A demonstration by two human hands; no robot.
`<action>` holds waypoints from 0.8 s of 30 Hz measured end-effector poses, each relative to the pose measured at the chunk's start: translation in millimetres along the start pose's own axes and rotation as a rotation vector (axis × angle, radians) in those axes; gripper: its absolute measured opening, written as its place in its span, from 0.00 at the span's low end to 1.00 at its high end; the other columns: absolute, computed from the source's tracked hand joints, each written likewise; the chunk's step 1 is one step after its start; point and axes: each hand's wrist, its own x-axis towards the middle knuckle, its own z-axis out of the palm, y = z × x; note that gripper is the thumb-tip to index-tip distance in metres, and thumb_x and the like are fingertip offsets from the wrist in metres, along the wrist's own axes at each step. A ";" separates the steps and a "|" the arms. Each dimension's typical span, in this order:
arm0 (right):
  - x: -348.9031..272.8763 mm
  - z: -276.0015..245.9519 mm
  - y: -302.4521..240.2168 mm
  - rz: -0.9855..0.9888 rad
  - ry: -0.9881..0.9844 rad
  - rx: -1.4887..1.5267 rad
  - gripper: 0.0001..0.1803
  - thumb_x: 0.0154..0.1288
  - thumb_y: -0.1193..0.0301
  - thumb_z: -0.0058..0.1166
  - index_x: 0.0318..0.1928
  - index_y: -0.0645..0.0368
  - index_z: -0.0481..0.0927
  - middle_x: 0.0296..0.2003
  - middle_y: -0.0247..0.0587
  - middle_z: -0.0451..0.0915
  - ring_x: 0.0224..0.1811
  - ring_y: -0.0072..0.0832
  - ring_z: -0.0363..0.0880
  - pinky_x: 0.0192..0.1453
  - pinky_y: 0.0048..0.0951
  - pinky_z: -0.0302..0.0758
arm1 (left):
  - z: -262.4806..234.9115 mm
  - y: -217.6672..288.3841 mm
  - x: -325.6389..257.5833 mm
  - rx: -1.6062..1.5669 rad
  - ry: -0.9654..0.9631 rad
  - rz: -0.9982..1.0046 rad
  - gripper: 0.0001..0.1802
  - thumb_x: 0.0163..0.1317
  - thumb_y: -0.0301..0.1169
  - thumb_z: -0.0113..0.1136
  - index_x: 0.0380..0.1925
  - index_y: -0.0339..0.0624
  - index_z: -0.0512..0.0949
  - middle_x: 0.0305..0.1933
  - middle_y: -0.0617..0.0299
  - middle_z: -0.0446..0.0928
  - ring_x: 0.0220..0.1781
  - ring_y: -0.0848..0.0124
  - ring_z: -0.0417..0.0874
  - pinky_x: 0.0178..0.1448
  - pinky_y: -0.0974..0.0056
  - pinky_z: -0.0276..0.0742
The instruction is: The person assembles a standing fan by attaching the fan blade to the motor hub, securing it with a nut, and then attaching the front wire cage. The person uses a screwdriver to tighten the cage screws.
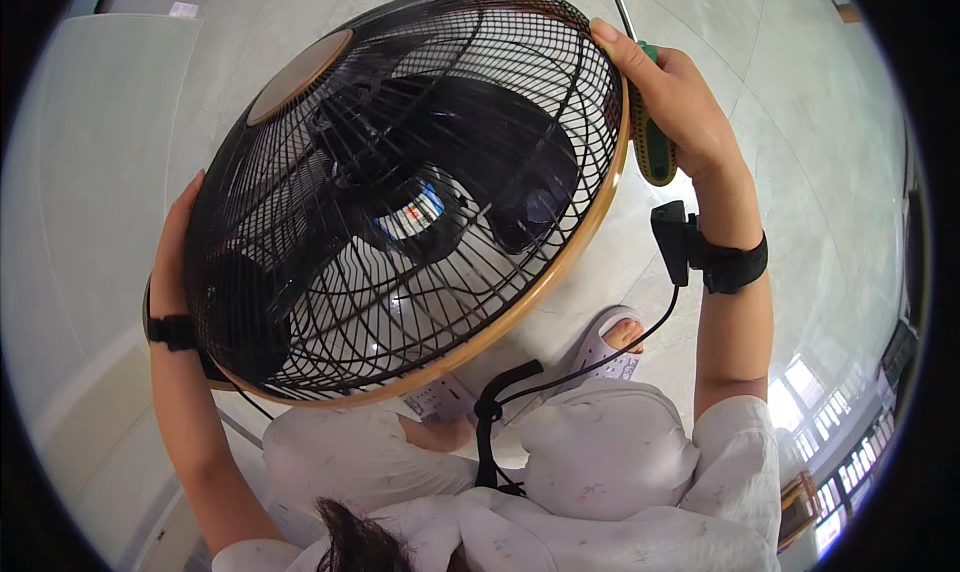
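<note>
Both hands are closed on the rim of a fan cage [400,192], which is held up close under the head camera and fills the middle of the view. The right hand [675,102] is wrapped over the far right edge of the wood-coloured rim band [560,262], with a fingertip laid on the top of the wire grille; a screwdriver [650,137] with a green and yellow handle is pinned between that palm and the rim, its metal shaft pointing away toward the far side. The left hand [172,242] is pressed flat against the near left edge, fingers running up the outside of the cage; how far its fingers curl behind the rim cannot be told.

Inside the black wires, dark fan blades [520,162] and a central hub [415,212] are seen. A round wood-coloured cap [298,77] sits on the far left of the grille.

Step in hand, as judged: the cage is being steadied and turned between the hands with the tool parked, not applied. Any further move would call for one hand to be freed, so that the load is borne by the other.

Black wrist straps are worn, the right one carrying a small black device [672,237] with a cable [600,357] leading down. Below, white trousers [600,452], a slippered foot [615,342] and pale floor tiles [800,172] are noted.
</note>
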 end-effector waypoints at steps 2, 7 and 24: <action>0.0 1.3 1.3 -0.008 0.001 -0.073 0.35 0.48 0.38 0.56 0.20 0.64 0.74 0.17 0.38 0.73 0.18 0.21 0.72 0.24 0.19 0.72 | -1.1 0.5 3.7 0.057 0.076 -0.052 0.18 0.63 0.45 0.49 0.39 0.44 0.78 0.31 0.68 0.79 0.25 0.80 0.76 0.25 0.74 0.70; 2.6 4.6 3.0 -0.086 0.010 -0.033 0.39 0.47 0.37 0.56 0.35 0.67 0.74 0.26 0.39 0.74 0.22 0.22 0.74 0.27 0.20 0.74 | -2.7 6.3 21.6 0.169 0.156 -0.114 0.18 0.63 0.46 0.48 0.38 0.43 0.78 0.28 0.68 0.78 0.22 0.79 0.74 0.23 0.73 0.69; 21.9 7.3 35.8 0.096 0.067 0.115 0.25 0.67 0.51 0.41 0.47 0.60 0.74 0.39 0.38 0.78 0.21 0.17 0.67 0.25 0.18 0.66 | -51.3 -34.7 53.7 0.007 0.230 -0.015 0.13 0.60 0.34 0.53 0.28 0.34 0.77 0.26 0.57 0.76 0.28 0.68 0.79 0.33 0.60 0.80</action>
